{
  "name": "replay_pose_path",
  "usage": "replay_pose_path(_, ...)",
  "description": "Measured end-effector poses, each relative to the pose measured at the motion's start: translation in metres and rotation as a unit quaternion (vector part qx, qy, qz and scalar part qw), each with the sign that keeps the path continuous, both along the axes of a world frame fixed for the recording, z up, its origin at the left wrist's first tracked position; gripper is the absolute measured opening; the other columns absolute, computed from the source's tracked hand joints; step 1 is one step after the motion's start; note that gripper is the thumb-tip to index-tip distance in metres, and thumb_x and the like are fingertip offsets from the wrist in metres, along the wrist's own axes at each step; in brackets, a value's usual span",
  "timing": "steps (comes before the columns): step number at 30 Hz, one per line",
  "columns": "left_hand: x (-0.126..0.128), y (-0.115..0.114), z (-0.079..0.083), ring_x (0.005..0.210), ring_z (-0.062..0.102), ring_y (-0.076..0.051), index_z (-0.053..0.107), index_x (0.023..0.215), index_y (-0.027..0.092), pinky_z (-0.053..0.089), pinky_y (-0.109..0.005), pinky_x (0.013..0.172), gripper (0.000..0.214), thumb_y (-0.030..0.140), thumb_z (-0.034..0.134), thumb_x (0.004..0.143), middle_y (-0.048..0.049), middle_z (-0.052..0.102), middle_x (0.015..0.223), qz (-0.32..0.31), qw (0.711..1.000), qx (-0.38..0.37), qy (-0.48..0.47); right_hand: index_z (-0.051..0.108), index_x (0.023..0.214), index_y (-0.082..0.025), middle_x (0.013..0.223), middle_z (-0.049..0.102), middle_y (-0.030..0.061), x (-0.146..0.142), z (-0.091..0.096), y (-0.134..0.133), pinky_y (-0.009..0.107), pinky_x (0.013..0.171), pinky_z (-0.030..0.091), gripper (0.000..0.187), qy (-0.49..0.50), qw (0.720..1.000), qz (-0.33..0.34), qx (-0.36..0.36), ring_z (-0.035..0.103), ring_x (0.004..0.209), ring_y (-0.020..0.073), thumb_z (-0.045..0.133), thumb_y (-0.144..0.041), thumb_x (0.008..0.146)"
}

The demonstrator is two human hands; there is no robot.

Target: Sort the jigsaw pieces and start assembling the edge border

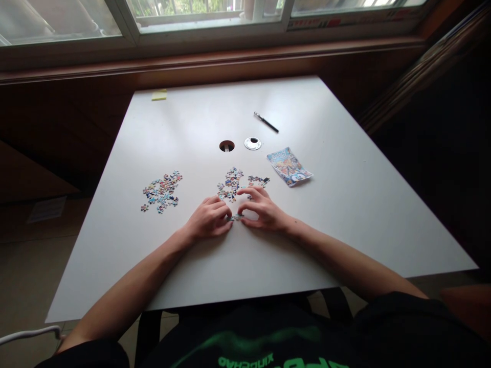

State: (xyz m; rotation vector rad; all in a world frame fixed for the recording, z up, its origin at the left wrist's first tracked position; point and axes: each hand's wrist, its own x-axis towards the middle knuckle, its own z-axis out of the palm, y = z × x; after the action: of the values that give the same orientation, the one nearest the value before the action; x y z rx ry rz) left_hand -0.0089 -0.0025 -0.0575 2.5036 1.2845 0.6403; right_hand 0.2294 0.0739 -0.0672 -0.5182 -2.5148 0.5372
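The tabletop [364, 204] looks smooth and faintly glossy, the picture sheet [290, 167] paper.

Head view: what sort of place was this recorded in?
Likely a room in a home or small office: a white desk stands by a window, with jigsaw pieces and a pen on top.

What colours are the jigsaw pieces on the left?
The jigsaw pieces there are multicoloured, including light blue, in the head view.
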Motion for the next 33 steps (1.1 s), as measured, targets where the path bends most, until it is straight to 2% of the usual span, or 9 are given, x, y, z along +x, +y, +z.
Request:
replay_pose_path(9, -0.0002, -0.0005, -0.0044, 0.091, 0.056, -0.022, 0.065, 0.096, 0.022, 0.045, -0.037, 0.088, 0.009, 0.027, 0.06, 0.09, -0.0041, 0.067, 0.084, -0.001, 1.0, 0.0, 0.003, 0.072, 0.091, -0.025, 0.132, 0.056, 0.0089, -0.0007, -0.0002, -0.0006, 0.05, 0.113, 0.037, 0.008, -0.001, 1.0, -0.001, 0.009, 0.043, 0.127, 0.0291, 0.069, -0.029, 0.085)
replay_pose_path(33, 0.0004, 0.0001, -0.0017, 0.089, 0.056, -0.021, 0.066, 0.098, 0.021, 0.045, -0.036, 0.087, 0.01, 0.027, 0.059, 0.092, -0.0038, 0.068, 0.084, 0.001, 1.0, -0.013, 0.0, 0.072, 0.092, -0.028, 0.134, 0.057, 0.0067, 0.0001, -0.0026, -0.001, 0.052, 0.111, 0.035, 0.011, -0.033, 0.999, -0.017, 0.0, 0.044, 0.128, 0.0304, 0.072, -0.03, 0.082)
